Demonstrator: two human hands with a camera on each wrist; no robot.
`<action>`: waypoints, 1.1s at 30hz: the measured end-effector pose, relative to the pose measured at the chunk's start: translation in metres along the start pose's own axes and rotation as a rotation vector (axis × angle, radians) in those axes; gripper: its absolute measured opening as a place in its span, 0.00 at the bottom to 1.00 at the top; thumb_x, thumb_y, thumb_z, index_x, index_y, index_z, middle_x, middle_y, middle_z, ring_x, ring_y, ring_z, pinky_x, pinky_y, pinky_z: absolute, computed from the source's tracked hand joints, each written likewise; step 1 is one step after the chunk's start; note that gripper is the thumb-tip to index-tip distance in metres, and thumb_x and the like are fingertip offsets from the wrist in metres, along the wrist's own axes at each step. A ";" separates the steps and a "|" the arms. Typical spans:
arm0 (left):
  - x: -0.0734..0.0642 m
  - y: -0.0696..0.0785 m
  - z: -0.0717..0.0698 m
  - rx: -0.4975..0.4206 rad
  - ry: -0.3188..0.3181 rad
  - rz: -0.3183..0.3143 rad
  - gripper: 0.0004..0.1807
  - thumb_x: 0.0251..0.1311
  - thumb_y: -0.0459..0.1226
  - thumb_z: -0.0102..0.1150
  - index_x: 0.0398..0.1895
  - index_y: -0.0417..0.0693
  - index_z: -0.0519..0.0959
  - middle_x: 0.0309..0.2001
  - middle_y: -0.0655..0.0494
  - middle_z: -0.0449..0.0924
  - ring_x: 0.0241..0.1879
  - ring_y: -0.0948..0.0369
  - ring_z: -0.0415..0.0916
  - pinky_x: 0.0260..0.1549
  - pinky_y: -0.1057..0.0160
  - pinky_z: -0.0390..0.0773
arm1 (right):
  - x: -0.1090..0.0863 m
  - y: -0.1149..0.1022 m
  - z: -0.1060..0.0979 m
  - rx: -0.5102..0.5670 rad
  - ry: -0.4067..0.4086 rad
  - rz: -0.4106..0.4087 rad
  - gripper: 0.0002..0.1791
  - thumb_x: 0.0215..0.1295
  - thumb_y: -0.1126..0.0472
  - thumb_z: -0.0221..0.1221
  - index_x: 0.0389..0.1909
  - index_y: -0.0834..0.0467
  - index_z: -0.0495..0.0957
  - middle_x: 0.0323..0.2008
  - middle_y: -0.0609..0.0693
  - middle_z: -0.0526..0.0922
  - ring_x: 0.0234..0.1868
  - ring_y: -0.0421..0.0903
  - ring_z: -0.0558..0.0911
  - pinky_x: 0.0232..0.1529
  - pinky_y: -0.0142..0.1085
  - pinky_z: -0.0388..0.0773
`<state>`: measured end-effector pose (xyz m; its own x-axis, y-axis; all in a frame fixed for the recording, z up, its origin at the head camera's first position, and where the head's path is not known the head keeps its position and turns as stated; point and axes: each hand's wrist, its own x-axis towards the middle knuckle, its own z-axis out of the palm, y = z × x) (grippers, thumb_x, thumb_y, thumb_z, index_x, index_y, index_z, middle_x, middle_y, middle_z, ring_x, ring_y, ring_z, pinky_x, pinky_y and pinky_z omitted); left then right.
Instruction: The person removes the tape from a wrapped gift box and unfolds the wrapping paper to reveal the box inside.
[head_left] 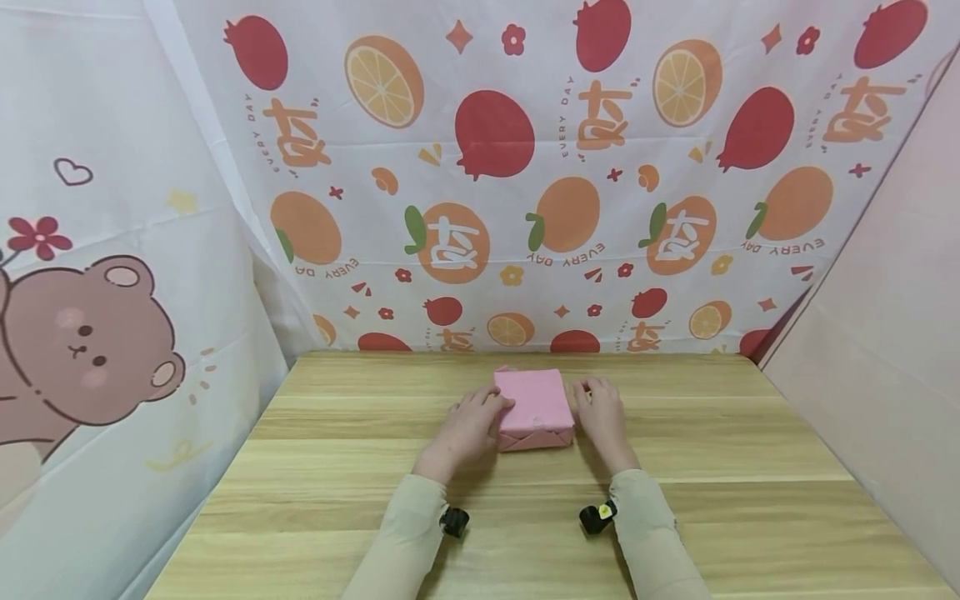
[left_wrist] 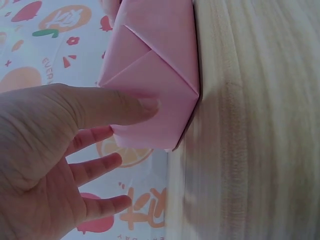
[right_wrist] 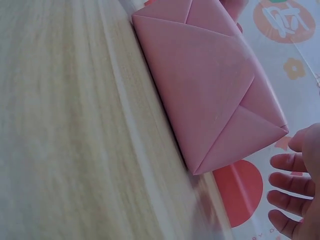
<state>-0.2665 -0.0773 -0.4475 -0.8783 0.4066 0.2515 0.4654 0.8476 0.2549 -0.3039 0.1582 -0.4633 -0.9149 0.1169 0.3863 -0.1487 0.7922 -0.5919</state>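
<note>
A box wrapped in pink paper lies flat on the wooden table, with folded flaps along its near side. At its left edge is my left hand, fingertips at the top corner. The left wrist view shows that thumb laid straight across a folded end of the pink box, the other fingers spread. Just off the right side of the box, my right hand holds nothing. In the right wrist view its fingers are loosely bent, apart from the box's folded end.
The light wooden table reaches back to a white curtain printed with fruit. A bear-printed curtain hangs on the left, a plain pale one on the right. Small black cameras sit on both wrists.
</note>
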 end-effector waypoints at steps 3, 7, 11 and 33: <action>0.000 -0.001 0.000 0.002 0.013 0.005 0.23 0.53 0.36 0.56 0.54 0.61 0.70 0.58 0.52 0.65 0.59 0.50 0.62 0.52 0.43 0.66 | 0.000 0.000 -0.002 0.006 0.004 -0.006 0.18 0.64 0.49 0.49 0.34 0.59 0.78 0.39 0.56 0.79 0.40 0.53 0.75 0.42 0.45 0.73; 0.000 0.000 -0.001 0.009 0.034 0.024 0.24 0.45 0.37 0.62 0.49 0.61 0.72 0.57 0.54 0.65 0.58 0.50 0.62 0.49 0.44 0.68 | 0.001 0.000 -0.002 0.016 0.016 -0.013 0.17 0.64 0.49 0.49 0.34 0.59 0.78 0.38 0.56 0.78 0.40 0.52 0.75 0.42 0.44 0.73; 0.000 0.004 -0.004 -0.010 0.043 0.038 0.19 0.45 0.40 0.65 0.44 0.61 0.74 0.58 0.55 0.65 0.64 0.50 0.56 0.50 0.43 0.67 | 0.002 0.000 -0.003 0.033 0.026 -0.023 0.17 0.64 0.50 0.49 0.34 0.59 0.78 0.38 0.56 0.78 0.40 0.52 0.75 0.42 0.44 0.73; -0.001 0.032 0.003 0.071 0.092 0.157 0.10 0.54 0.45 0.57 0.41 0.65 0.76 0.55 0.58 0.70 0.60 0.54 0.62 0.54 0.43 0.63 | 0.001 -0.003 -0.002 0.084 0.007 -0.076 0.14 0.62 0.51 0.52 0.35 0.58 0.78 0.38 0.53 0.78 0.41 0.49 0.74 0.43 0.43 0.73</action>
<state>-0.2512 -0.0491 -0.4421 -0.7802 0.5054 0.3685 0.5841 0.7995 0.1402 -0.3036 0.1574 -0.4594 -0.8973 0.0625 0.4370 -0.2488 0.7462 -0.6175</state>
